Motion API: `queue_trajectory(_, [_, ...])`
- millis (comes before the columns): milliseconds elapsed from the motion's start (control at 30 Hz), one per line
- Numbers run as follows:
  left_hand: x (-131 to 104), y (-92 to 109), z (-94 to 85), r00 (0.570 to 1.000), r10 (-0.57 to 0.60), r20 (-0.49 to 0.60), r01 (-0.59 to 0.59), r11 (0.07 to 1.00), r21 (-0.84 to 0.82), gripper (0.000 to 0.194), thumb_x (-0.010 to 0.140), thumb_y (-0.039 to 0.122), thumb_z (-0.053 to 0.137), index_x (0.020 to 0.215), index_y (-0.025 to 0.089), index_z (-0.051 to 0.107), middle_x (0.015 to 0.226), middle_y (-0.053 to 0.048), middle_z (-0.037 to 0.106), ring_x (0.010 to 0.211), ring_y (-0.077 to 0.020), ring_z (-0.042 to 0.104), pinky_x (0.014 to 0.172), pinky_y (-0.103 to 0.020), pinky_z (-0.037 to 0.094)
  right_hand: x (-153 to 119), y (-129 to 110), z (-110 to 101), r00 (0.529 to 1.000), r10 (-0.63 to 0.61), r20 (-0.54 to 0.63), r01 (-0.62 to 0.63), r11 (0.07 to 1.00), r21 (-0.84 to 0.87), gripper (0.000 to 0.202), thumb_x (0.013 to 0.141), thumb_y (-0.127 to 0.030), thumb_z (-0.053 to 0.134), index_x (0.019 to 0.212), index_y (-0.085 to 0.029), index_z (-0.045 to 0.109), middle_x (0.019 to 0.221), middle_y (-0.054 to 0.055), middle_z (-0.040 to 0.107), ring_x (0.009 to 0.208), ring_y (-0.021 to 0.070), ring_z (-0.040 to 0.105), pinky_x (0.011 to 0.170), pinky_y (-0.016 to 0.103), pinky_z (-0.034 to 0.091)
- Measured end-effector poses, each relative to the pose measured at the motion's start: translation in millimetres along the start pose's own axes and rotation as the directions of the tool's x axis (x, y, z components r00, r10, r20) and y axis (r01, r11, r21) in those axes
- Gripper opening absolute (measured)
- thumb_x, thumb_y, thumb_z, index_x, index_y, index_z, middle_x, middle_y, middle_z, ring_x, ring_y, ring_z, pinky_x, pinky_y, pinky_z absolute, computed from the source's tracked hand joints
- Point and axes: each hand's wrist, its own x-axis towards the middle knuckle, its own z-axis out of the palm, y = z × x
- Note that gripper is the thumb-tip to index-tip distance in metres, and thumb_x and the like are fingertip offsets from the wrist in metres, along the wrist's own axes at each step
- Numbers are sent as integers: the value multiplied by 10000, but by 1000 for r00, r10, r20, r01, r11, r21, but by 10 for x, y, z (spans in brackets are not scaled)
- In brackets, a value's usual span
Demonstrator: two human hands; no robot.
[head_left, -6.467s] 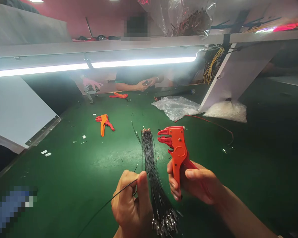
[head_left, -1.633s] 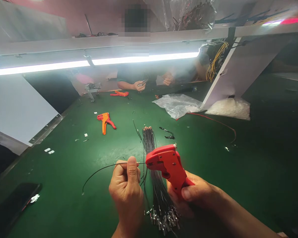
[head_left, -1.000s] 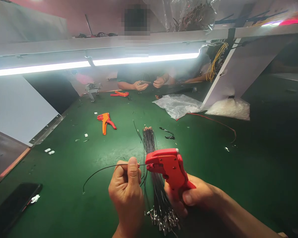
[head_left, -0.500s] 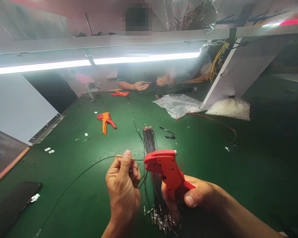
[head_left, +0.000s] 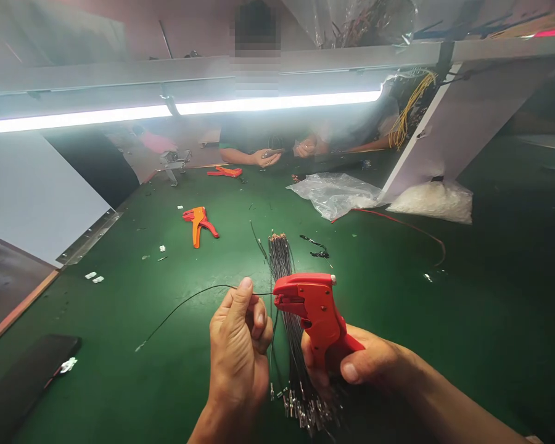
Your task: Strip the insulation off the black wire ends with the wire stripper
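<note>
My left hand (head_left: pixel 240 339) pinches a thin black wire (head_left: pixel 185 297) between thumb and forefinger. The wire's free end, with a small terminal, curves out to the left, while its other end reaches the jaws of a red wire stripper (head_left: pixel 312 308). Wrapped round the stripper's handles is my right hand (head_left: pixel 374 357). Beneath the tool lies a bundle of black wires (head_left: pixel 282 256), with bare copper ends at the far side and metal terminals (head_left: pixel 308 407) at the near side. Whether the jaws grip the wire tip I cannot tell.
An orange wire stripper (head_left: pixel 198 225) lies left of the bundle, another red stripper (head_left: pixel 225 172) farther back. A clear plastic bag (head_left: pixel 335 194) and a bag of white pieces (head_left: pixel 435 200) sit right. A dark phone-like object (head_left: pixel 32 382) is at left. Across the table are a co-worker's hands (head_left: pixel 268 158).
The wire's free end has drawn in toward my left hand, shortening the loose length. Both hands and the stripper appear slightly shifted to the right in view.
</note>
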Motion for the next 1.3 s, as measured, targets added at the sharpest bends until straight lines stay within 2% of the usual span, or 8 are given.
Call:
queue_trajectory(167, [5,53,26,987,-154,-38,153,988,-26,380,891,312,640,574,174,484,404,68,398,321,-49,264,307,-173,186,1,0,6,1000,4,-9,-4,1000,-8,395,607,-285,740,935,-79,662,726,48,638,632,151,576,593,244,423])
queue_trajectory(300, [-17,77,43,975,-222,-26,220,974,-55,421,948,298,564,556,163,492,406,77,353,320,-45,238,301,-172,180,6,3,2,1000,0,-5,0,1000,-23,389,611,-291,742,927,-78,663,713,46,638,626,152,576,591,244,412])
queue_trajectory(500, [-26,8,66,978,-207,-37,204,976,-75,373,927,288,604,590,144,533,408,81,377,314,-37,255,295,-163,174,16,6,-19,1000,-4,13,5,999,-51,390,621,-300,744,927,-73,665,722,52,641,645,164,593,613,256,422])
queue_trajectory(700, [-38,16,72,982,-188,-24,186,981,-48,397,883,331,648,565,163,479,405,80,386,316,-32,251,301,-161,174,10,2,-25,1000,-15,13,16,997,-79,362,680,-328,734,929,-77,654,728,46,616,638,156,579,617,263,430])
queue_trajectory(833, [-44,16,41,987,-162,1,162,986,-25,453,704,403,815,584,187,436,409,96,393,330,-28,254,309,-159,182,8,-5,-14,1000,-22,13,23,996,-91,348,694,-334,727,920,-81,652,718,47,618,629,155,563,616,272,437])
queue_trajectory(933, [-44,-9,24,994,-113,-2,113,993,-17,481,591,398,886,626,188,455,417,107,410,342,-26,271,317,-151,200,11,16,-16,999,-31,22,33,995,-94,331,706,-351,719,896,-88,653,683,38,618,588,148,552,585,267,433])
queue_trajectory(1100, [-46,-32,22,993,-118,-21,118,993,1,500,561,419,896,622,190,456,413,107,414,338,-24,280,315,-149,212,15,91,-53,999,-47,22,49,994,-94,299,733,-376,712,871,-118,650,653,8,611,527,132,541,532,250,433])
queue_trajectory(1300, [-34,-39,28,992,-125,-24,125,992,-5,496,558,409,899,591,181,459,405,104,411,332,-21,280,308,-148,209,23,129,-64,999,-47,27,49,995,-82,301,738,-359,718,857,-92,646,633,15,610,493,115,526,504,234,419])
